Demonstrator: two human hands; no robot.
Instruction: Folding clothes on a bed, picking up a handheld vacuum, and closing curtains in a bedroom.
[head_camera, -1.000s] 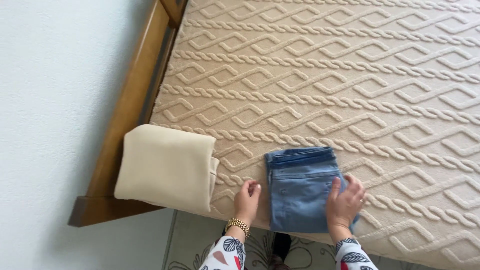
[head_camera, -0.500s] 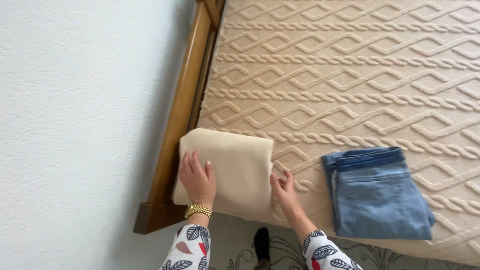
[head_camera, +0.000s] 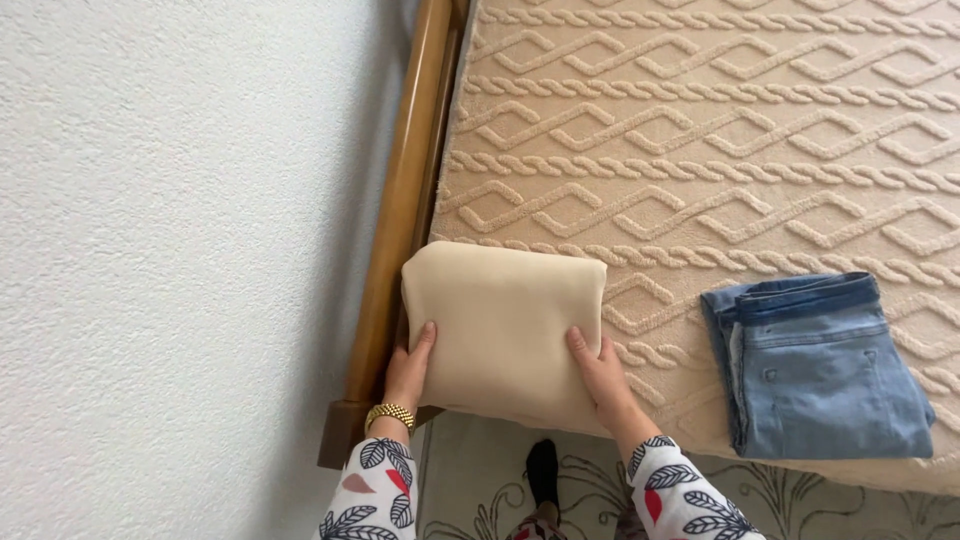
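Cream folded cloth (head_camera: 500, 335) sits at the bed corner — left hand (head_camera: 408, 372) and right hand (head_camera: 600, 375) grasp its sides; folded jeans (head_camera: 820, 365) lie right of it.

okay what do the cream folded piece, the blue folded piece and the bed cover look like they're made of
Cream folded piece: smooth, matte, thick cloth, possibly fleece or knit; no visible weave. Blue folded piece: denim, by its faded blue, seams and rivets. Bed cover: plush beige textile with raised cable and diamond patterning.
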